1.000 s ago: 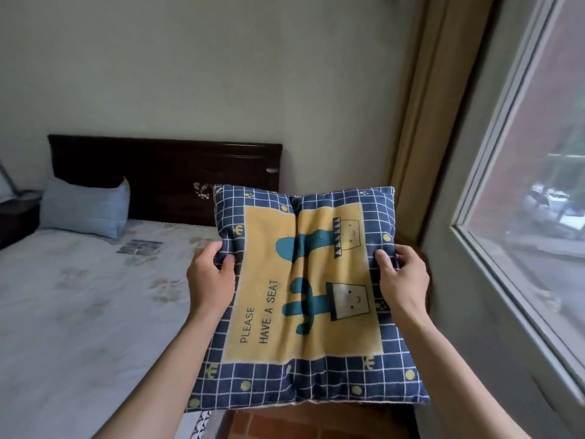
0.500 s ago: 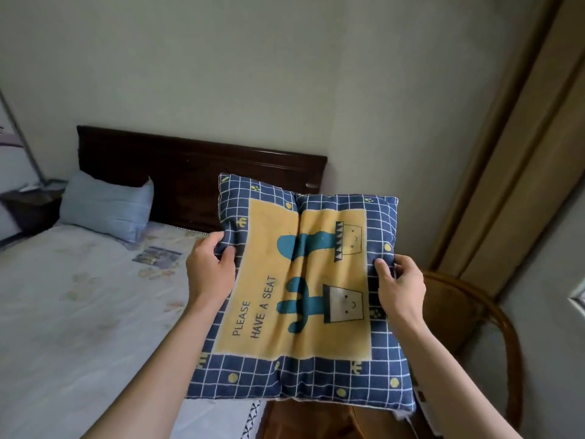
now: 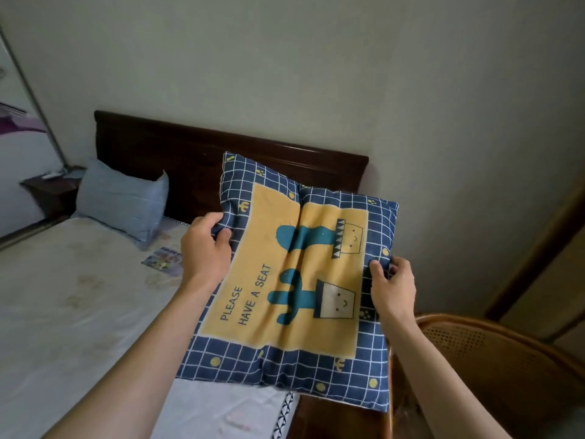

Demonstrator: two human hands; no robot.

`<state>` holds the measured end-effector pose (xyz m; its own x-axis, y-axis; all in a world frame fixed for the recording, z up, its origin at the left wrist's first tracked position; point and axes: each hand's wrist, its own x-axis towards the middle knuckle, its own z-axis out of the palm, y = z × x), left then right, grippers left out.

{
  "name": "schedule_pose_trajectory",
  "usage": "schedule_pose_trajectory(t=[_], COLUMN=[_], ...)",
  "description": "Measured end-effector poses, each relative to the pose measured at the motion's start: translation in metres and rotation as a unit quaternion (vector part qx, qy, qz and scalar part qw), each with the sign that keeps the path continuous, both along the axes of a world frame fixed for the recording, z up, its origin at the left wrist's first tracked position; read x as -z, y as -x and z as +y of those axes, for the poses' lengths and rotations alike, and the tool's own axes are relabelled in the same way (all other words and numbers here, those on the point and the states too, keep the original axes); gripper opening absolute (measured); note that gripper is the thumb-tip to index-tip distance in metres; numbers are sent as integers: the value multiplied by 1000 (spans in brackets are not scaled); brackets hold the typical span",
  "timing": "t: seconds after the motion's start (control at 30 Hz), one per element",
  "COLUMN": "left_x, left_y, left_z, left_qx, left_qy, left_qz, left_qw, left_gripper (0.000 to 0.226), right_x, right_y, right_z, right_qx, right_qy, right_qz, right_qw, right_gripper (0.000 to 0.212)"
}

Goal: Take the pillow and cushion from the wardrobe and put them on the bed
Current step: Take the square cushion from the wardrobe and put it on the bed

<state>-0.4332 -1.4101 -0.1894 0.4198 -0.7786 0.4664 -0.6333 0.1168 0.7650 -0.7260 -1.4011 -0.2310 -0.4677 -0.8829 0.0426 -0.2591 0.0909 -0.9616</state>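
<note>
I hold a square cushion point(image 3: 294, 280) in the air over the bed's right edge; it is navy with a white grid, a yellow panel, cactus figures and the words "PLEASE HAVE A SEAT". My left hand point(image 3: 205, 248) grips its left edge and my right hand point(image 3: 392, 286) grips its right edge. The bed point(image 3: 72, 312) with a pale patterned sheet spreads out below and to the left. A light blue pillow point(image 3: 123, 204) leans against the dark wooden headboard point(image 3: 196, 160) at the bed's head.
A wicker chair point(image 3: 493, 362) stands close at the lower right, beside the bed. A dark nightstand point(image 3: 50, 188) sits left of the pillow, next to a sliding wardrobe door point(image 3: 19, 128). A small printed card point(image 3: 163, 256) lies on the sheet. Beige curtains point(image 3: 544, 264) hang at right.
The view has swung left, away from the window, which has dropped out of sight. The cushion has moved toward the bed and headboard, still held in both hands. The wicker chair has come into view.
</note>
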Motion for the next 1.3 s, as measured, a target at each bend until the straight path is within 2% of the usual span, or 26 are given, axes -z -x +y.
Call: schedule_pose_trajectory(t=[0.17,0.3,0.63,0.8,0.9,1.03,1.13,1.23,1.3], left_x=[-3,-11,-21,-12,-2,2,-1,-3,-3], left_y=[15,27,22,5,-12,-20,-16,-13,-14], left_z=[-89,-148,-235,-270,-292,-314,-332,-357,-374], left_qx=[-18,-26,-29,-32,-23,17,53,84,96], left_qy=[-10,5,11,41,55,84,109,115,115], left_qz=[15,24,0,5,57,86,13,-54,-108], left_qw=[1000,999,1000,999,997,993,993,988,983], left_gripper=[31,30,30,31,30,29,29,29,29], right_x=[26,39,52,64,73,66,41,7,-9], right_y=[15,26,10,-8,-21,-40,-61,-84,-96], right_z=[-96,-165,-273,-319,-346,-370,-387,-409,-427], right_qx=[-34,-29,-69,-75,-73,-88,-162,-233,-267], right_qy=[-39,-94,-149,-185,-201,-149,-58,47,89], right_qz=[-14,-66,-86,-111,-131,-103,-93,-97,-80], right_qw=[999,993,983,973,968,980,981,967,956], right_gripper=[56,58,76,63,55,62,65,56,61])
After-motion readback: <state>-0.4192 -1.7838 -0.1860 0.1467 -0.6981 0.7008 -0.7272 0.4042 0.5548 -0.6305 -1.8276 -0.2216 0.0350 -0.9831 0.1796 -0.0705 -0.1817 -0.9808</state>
